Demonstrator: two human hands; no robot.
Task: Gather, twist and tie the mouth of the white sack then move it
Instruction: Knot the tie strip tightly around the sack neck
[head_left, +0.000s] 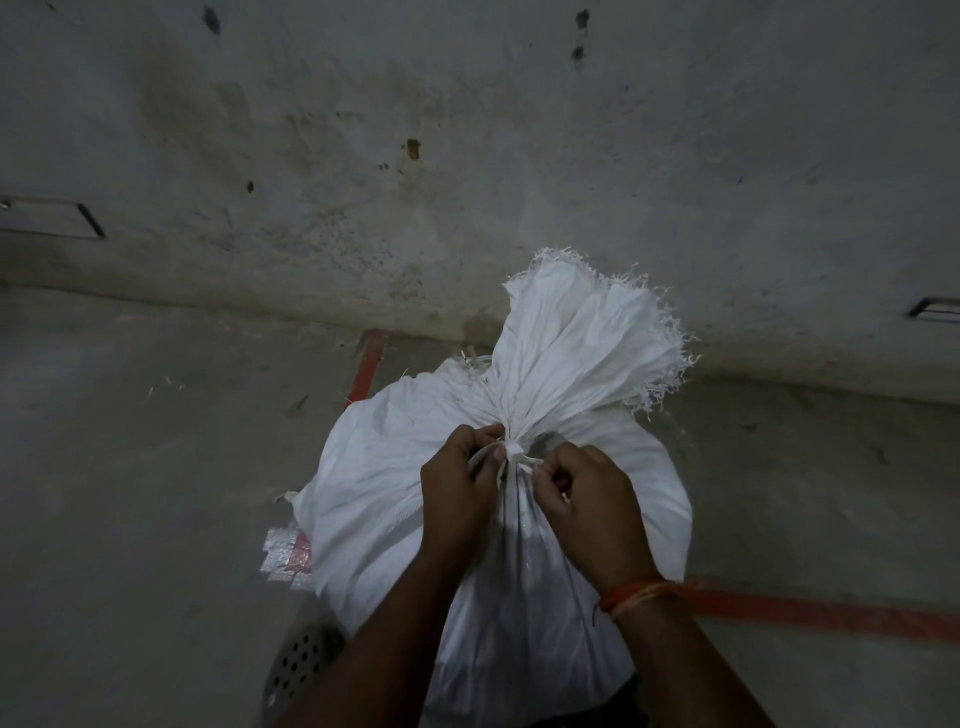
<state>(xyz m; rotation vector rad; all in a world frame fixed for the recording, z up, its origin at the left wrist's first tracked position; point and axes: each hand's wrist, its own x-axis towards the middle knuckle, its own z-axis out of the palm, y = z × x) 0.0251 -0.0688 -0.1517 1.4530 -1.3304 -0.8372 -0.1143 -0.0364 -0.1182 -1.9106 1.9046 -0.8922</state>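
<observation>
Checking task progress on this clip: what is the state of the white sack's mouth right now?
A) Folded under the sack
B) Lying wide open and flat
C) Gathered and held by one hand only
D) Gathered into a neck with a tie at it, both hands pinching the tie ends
D: the white sack is bunched into a neck at the tie, with the left hand and right hand each pinching an end.

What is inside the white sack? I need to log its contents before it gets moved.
Nothing inside shows. The white sack bulges full, but its mouth is gathered shut at a tie that the left hand and right hand are pulling. The woven fabric hides the contents.
</observation>
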